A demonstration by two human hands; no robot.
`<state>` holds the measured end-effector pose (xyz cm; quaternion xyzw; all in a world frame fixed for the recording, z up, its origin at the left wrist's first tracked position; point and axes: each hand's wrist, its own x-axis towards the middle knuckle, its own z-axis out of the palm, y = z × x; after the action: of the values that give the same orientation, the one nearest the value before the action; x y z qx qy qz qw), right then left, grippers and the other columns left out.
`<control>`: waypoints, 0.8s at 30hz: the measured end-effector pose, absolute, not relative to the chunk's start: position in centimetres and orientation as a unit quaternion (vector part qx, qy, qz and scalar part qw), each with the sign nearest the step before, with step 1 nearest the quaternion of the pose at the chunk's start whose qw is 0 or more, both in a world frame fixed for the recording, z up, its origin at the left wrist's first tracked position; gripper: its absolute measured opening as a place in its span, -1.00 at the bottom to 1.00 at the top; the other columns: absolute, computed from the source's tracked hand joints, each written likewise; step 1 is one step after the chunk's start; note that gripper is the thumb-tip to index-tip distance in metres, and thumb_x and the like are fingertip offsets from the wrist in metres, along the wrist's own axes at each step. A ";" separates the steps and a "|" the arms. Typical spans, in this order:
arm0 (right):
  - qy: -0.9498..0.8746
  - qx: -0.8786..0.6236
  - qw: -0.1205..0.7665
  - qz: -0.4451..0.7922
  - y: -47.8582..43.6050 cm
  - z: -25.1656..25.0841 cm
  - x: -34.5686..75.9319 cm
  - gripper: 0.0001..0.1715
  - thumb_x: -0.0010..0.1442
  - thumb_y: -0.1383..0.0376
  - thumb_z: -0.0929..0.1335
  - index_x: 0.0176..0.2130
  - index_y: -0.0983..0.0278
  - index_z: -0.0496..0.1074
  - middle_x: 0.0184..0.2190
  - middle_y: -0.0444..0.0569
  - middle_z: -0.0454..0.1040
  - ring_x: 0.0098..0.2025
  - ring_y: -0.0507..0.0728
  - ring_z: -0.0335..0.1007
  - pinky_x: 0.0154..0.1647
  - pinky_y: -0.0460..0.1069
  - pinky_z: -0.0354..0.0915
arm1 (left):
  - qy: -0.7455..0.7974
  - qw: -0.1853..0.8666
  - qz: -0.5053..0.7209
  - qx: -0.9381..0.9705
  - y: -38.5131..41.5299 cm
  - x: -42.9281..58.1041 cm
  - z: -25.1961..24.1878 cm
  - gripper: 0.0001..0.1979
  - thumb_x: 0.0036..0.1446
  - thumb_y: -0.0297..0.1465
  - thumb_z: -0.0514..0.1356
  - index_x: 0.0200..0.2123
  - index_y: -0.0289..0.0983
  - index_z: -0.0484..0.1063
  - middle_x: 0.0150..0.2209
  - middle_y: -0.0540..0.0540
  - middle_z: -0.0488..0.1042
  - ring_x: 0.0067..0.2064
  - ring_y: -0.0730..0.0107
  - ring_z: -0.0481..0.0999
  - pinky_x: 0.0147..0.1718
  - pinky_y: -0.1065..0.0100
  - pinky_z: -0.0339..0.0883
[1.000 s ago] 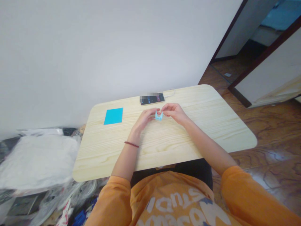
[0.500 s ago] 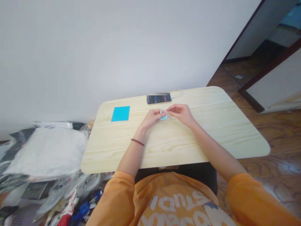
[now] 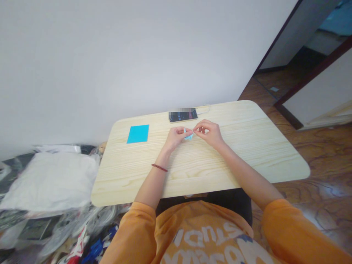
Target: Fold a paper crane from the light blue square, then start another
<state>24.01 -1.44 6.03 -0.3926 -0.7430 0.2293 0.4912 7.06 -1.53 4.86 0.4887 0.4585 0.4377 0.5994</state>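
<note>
A small piece of folded light-blue paper (image 3: 188, 136) is held between my two hands, just above the middle of the table. My left hand (image 3: 176, 138) pinches it from the left with thumb and fingers, and one pointed flap sticks up beside them. From the right, my right hand (image 3: 209, 133) pinches a tip of the same paper between thumb and forefinger. The fingers cover part of its folds. A flat blue paper square (image 3: 138, 134) lies on the table to the left of my hands.
A phone (image 3: 183, 115) with a white cable (image 3: 205, 110) lies at the back of the pale wooden table (image 3: 203, 172), near the wall. Left of the table are a white cushion-like bundle (image 3: 52, 179) and a jumble of bags. A doorway and wooden floor (image 3: 324, 157) are on the right.
The view has shifted slightly. My right hand's fingers have changed their pinch on the folded paper and sit closer to my left fingertips. The blue square and phone stay in place on the table.
</note>
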 end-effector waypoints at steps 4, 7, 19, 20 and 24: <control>-0.751 -0.400 0.481 0.209 -1.4 5.9 24.1 -0.95 0.01 0.38 0.38 -0.49 0.28 0.45 -0.48 -0.10 0.40 -0.54 -0.03 0.22 -0.51 -0.08 0.20 | 0.469 0.578 0.444 0.499 -1.6 7.2 4.8 -0.63 -0.33 -0.17 0.41 -0.49 -0.34 0.52 -0.53 -0.05 0.50 -0.48 0.48 0.40 -0.40 0.38 0.26; -0.755 -0.401 0.477 0.203 -1.5 5.9 24.1 -0.95 0.02 0.38 0.37 -0.48 0.28 0.44 -0.49 -0.11 0.38 -0.54 -0.03 0.21 -0.50 -0.08 0.19 | 0.469 0.573 0.442 0.506 -1.6 7.3 4.6 -0.61 -0.32 -0.14 0.40 -0.48 -0.33 0.52 -0.53 -0.05 0.50 -0.49 0.48 0.39 -0.43 0.39 0.25; -0.717 -0.432 0.495 0.235 -1.7 6.3 23.9 -0.95 0.00 0.35 0.37 -0.49 0.25 0.41 -0.50 -0.11 0.34 -0.51 0.00 0.21 -0.49 -0.06 0.20 | 0.490 0.347 0.509 0.616 -2.2 7.9 5.0 -0.82 -0.04 -0.26 0.29 -0.47 -0.26 0.54 -0.40 -0.06 0.54 -0.28 0.33 0.47 -0.16 0.30 0.28; -0.713 -0.431 0.498 0.238 -1.7 6.2 23.8 -0.96 0.00 0.35 0.38 -0.49 0.26 0.41 -0.50 -0.11 0.34 -0.51 0.00 0.21 -0.49 -0.06 0.19 | 0.490 0.323 0.515 0.625 -2.3 7.9 5.1 -0.84 -0.03 -0.27 0.28 -0.46 -0.25 0.54 -0.38 -0.06 0.55 -0.25 0.32 0.47 -0.13 0.29 0.27; -0.711 -0.418 0.509 0.247 -1.7 6.3 23.7 -0.96 -0.01 0.37 0.37 -0.48 0.27 0.41 -0.52 -0.12 0.33 -0.52 -0.01 0.22 -0.51 -0.07 0.18 | 0.472 0.264 0.534 0.649 -2.5 7.8 5.1 -0.87 0.00 -0.28 0.28 -0.43 -0.21 0.55 -0.37 -0.05 0.55 -0.23 0.31 0.46 -0.12 0.28 0.26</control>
<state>23.70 -1.74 6.26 -0.4183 -0.7109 0.2470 0.5086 7.82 -2.54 5.06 0.6493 0.4723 0.5343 0.2643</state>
